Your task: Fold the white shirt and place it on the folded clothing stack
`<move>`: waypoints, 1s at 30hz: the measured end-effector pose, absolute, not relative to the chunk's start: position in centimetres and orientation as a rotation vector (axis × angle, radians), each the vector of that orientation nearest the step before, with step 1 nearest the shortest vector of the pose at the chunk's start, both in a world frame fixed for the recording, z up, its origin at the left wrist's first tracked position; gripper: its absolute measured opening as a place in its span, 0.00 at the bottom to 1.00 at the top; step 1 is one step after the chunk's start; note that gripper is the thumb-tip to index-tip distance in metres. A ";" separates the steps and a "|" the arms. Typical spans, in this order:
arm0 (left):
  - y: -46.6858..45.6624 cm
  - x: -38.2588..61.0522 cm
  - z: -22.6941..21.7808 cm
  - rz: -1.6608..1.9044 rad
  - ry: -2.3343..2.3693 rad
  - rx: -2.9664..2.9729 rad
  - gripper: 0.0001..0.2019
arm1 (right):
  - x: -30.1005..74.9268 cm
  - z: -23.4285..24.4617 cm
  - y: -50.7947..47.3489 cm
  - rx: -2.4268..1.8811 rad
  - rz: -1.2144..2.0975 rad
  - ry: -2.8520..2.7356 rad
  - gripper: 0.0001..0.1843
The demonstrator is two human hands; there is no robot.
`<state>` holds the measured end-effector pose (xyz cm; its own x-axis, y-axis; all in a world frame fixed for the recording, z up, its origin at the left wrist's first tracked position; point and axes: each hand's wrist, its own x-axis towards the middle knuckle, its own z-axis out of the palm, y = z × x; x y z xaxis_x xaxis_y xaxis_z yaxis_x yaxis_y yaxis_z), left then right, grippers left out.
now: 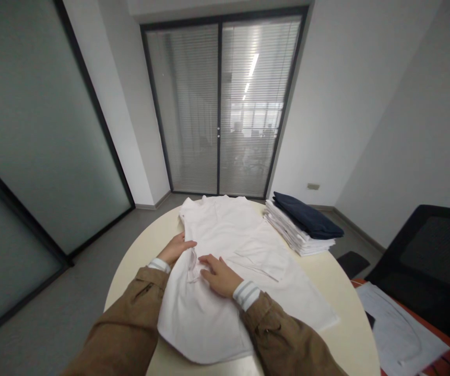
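A white shirt (225,224) lies spread over the round table, its curved hem towards me and a bunched, gathered fold (192,269) near its left side. At the shirt's left edge is my left hand (176,248), closed on the cloth with the thumb on top and the other fingers partly hidden. My right hand (220,277) rests on the shirt just right of the bunched fold, palm down. Its fingers are slightly bent and apart, and they touch the cloth without visibly gripping it.
On the table's (134,266) right rear stands a stack of folded white cloth (297,235) topped by a folded navy garment (307,216). A black mesh chair (432,256) is at the right, beside papers in a clear sleeve (399,329). Glass doors (219,104) stand behind.
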<state>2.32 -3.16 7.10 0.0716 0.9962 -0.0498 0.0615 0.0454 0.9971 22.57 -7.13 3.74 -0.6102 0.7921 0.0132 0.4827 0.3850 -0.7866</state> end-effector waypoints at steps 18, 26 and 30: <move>-2.8 11.8 1.5 0.842 1.543 1.961 0.28 | 28.0 4.3 -5.1 -1.447 1.491 -1.906 0.30; -4.4 11.9 2.6 0.787 1.450 2.080 0.22 | 29.1 5.1 -5.6 -1.574 1.283 -2.130 0.34; -5.0 11.6 3.2 0.686 1.366 2.198 0.18 | 29.5 5.6 -5.9 -1.566 1.351 -2.265 0.43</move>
<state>11.56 -4.97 3.19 0.3827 0.9081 0.1701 0.6785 -0.4012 0.6153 29.53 -5.87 5.63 -0.4765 0.7857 -0.3945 0.7205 0.0919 -0.6874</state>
